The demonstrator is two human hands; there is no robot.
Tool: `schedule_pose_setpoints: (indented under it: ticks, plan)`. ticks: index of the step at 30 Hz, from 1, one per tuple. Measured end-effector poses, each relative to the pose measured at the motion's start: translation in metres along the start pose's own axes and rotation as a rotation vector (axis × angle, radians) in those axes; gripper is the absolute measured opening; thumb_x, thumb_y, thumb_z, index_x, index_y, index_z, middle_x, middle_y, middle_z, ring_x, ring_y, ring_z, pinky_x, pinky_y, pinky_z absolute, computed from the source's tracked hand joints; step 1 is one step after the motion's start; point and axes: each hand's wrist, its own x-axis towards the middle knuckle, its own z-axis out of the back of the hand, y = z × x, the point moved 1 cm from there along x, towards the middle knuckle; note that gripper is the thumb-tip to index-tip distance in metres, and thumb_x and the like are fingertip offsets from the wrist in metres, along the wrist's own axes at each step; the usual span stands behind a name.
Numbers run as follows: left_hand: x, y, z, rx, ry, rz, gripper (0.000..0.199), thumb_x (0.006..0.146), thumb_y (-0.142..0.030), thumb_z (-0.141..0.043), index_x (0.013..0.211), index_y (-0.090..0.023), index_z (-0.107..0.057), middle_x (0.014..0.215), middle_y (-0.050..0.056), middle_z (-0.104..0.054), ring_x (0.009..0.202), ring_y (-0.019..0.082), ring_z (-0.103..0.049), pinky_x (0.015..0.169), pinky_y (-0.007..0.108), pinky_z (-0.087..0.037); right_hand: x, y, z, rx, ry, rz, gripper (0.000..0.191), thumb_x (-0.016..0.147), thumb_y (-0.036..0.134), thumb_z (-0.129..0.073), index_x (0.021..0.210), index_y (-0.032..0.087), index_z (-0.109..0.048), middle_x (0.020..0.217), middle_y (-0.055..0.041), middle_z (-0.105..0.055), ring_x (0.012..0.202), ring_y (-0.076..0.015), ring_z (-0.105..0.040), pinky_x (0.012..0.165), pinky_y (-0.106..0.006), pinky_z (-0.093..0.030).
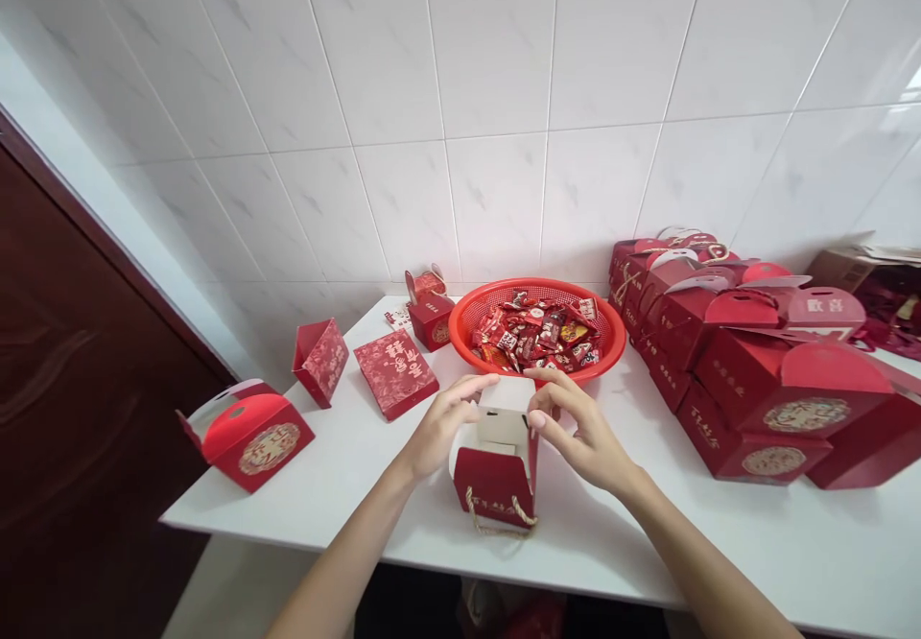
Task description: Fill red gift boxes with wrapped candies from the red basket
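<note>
A red gift box (pixel 493 490) with a white inside stands open at the table's front edge, its twisted rope handle (pixel 496 529) hanging down the near side. My left hand (pixel 442 423) is at the box's left side, fingers bent around the raised far flap's edge. On the other side my right hand (pixel 576 428) pinches the box's right edge with thumb and fingers. Just behind the box sits a red plastic basket (pixel 611 346) with wrapped candies (pixel 547 327) in it.
Stacked red gift boxes (pixel 748 385) fill the right side of the white table (pixel 345 485). To the left are an open box (pixel 259 447), an upright triangular piece (pixel 321 361), a flat red box (pixel 395 370) and a small box (pixel 432 318). A tiled wall (pixel 496 188) stands behind.
</note>
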Motion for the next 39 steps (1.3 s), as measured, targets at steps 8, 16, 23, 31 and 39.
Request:
schedule_pose_setpoints:
  ticks: [8, 16, 23, 31, 39]
  plan:
    - [-0.008, 0.021, 0.010, -0.225, -0.033, 0.115, 0.061, 0.064, -0.023, -0.050, 0.119, -0.014, -0.076, 0.123, 0.008, -0.074, 0.116, 0.032, -0.066, 0.095, 0.037, -0.052, -0.001, -0.001, 0.024, 0.021, 0.164, -0.056, 0.022, 0.091, 0.042, -0.067, 0.083, 0.021, -0.068, 0.138, -0.0113, -0.062, 0.122, -0.0296, -0.062, 0.095, -0.043, -0.053]
    - [-0.027, 0.038, 0.005, -0.245, -0.092, 0.166, 0.062, 0.067, -0.026, -0.053, 0.124, -0.016, -0.074, 0.138, 0.006, -0.066, 0.133, 0.035, -0.055, 0.104, 0.039, -0.048, -0.005, -0.006, 0.029, -0.085, 0.270, -0.020, 0.023, 0.091, 0.037, -0.069, 0.112, 0.027, -0.071, 0.152, -0.0093, -0.051, 0.122, -0.0281, -0.064, 0.089, -0.039, -0.059]
    - [-0.044, 0.046, -0.005, -0.178, -0.178, 0.158, 0.063, 0.075, -0.030, -0.051, 0.133, -0.013, -0.068, 0.146, 0.005, -0.059, 0.138, 0.035, -0.050, 0.108, 0.039, -0.046, -0.004, -0.007, 0.028, -0.119, 0.244, 0.011, 0.020, 0.092, 0.037, -0.068, 0.109, 0.027, -0.071, 0.150, -0.0088, -0.054, 0.122, -0.0274, -0.065, 0.086, -0.037, -0.061]
    - [-0.055, 0.059, -0.025, -0.220, -0.310, 0.051, 0.059, 0.083, -0.035, -0.050, 0.137, -0.015, -0.065, 0.150, 0.005, -0.054, 0.146, 0.034, -0.042, 0.118, 0.043, -0.039, -0.004, -0.008, 0.022, -0.192, 0.149, 0.074, 0.014, 0.097, 0.028, -0.059, 0.103, 0.023, -0.072, 0.143, -0.0105, -0.060, 0.125, -0.0263, -0.063, 0.090, -0.035, -0.059]
    - [-0.076, 0.057, -0.032, -0.134, -0.301, 0.036, 0.055, 0.096, -0.043, -0.052, 0.145, -0.020, -0.057, 0.158, 0.004, -0.044, 0.150, 0.029, -0.034, 0.124, 0.042, -0.031, -0.004, -0.007, 0.028, -0.209, 0.005, 0.137, 0.012, 0.096, 0.028, -0.063, 0.093, 0.023, -0.073, 0.121, -0.0101, -0.072, 0.122, -0.0262, -0.065, 0.087, -0.033, -0.058]
